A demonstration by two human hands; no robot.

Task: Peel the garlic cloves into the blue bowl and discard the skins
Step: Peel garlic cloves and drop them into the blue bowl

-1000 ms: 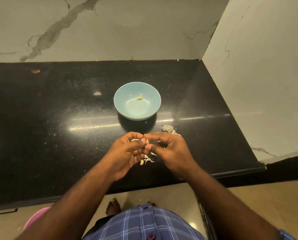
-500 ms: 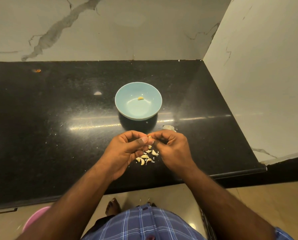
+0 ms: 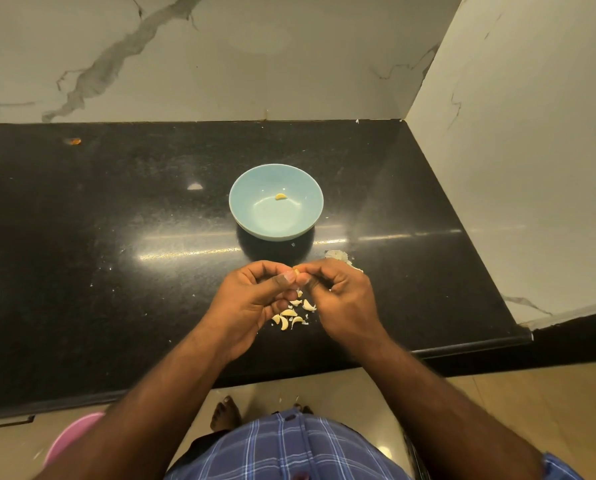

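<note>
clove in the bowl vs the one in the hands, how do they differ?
The clove in the bowl lies free inside the blue bowl; the pinched clove is held between the left hand and right hand. The first shows whole, the second mostly hidden. Both look yellowish.

Black shiny counter (image 3: 116, 271) across the middle of the frame. Blue bowl (image 3: 251, 216) standing near its middle. Small heap of garlic cloves (image 3: 291, 315) lower down, near the front edge. Pale skins (image 3: 338, 255) just right of the bowl's lower side. Small orange bit (image 3: 73, 141) at upper left.
</note>
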